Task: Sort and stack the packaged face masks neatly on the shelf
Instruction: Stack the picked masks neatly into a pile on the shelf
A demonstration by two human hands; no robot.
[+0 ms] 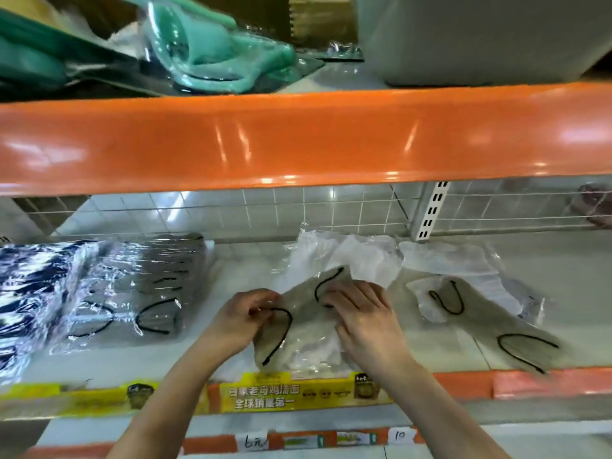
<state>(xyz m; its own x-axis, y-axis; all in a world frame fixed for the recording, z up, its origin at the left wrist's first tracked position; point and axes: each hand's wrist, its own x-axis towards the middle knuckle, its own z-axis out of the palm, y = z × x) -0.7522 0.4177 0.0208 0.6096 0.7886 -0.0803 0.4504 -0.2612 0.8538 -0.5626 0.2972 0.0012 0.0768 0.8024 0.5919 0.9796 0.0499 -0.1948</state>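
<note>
Beige packaged mask (299, 329) lies mid-shelf on white packs, long axis running lower-left to upper-right. Left hand (246, 311) pinches its left edge; right hand (359, 314) presses flat-fingered on its right side. Grey stack (145, 286) lies leftward.

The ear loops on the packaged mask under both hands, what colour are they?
Black, against a beige mask; the head view shows it.

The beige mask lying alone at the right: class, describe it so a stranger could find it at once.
Start at the white upright behind the lower shelf. In front of it, right of both hands, lies the beige mask. Unlike the held mask, no hand touches it.
</note>
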